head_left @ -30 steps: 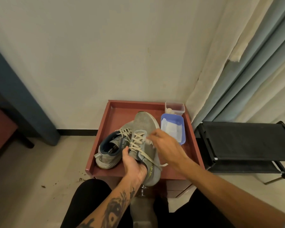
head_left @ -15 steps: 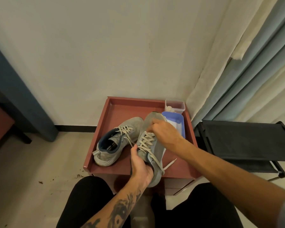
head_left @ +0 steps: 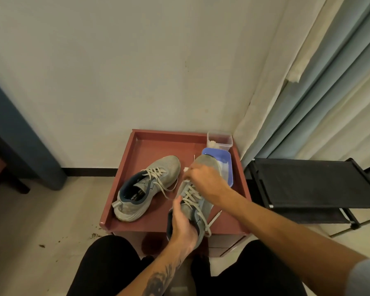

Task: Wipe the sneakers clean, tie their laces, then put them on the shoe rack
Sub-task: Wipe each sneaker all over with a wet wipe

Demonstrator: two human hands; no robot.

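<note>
The black fabric shoe rack [head_left: 308, 184] stands to the right of the red-brown rimmed table [head_left: 154, 144]. One grey mesh sneaker [head_left: 150, 186] lies on the table at left, unlaced. We hold the second grey sneaker [head_left: 206, 207] over the table's near edge. The left hand [head_left: 183, 227] fingers are clamped round its heel. The right hand [head_left: 205, 180] fingers pinch what appears to be a small white wipe [head_left: 186, 169] near its toe. Wiping is the step in hand. We judge that lacing next requires setting the wipe down.

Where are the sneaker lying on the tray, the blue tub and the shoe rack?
sneaker on the tray [head_left: 169, 165], head view, toe.
blue tub [head_left: 219, 151], head view, far wall.
shoe rack [head_left: 308, 182], head view, top shelf.
</note>
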